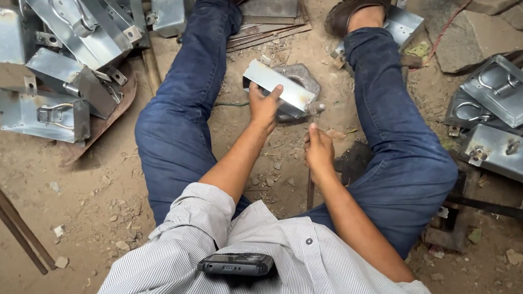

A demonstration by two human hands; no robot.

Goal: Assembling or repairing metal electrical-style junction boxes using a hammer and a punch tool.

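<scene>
Clipped to your striped shirt (301, 268), a black phone (236, 264) sits nearest. Your right hand (319, 150) is clenched around a thin tool handle (310, 191) that runs down toward you. Your left hand (265, 104) grips a bent metal strip (278, 87), held between your knees over a stone block (301, 78). Beyond, metal boxes (74, 33) lie heaped on both sides.

Left hand (263, 105) raised, gripping; right hand (318, 150) fisted, lower.
</scene>
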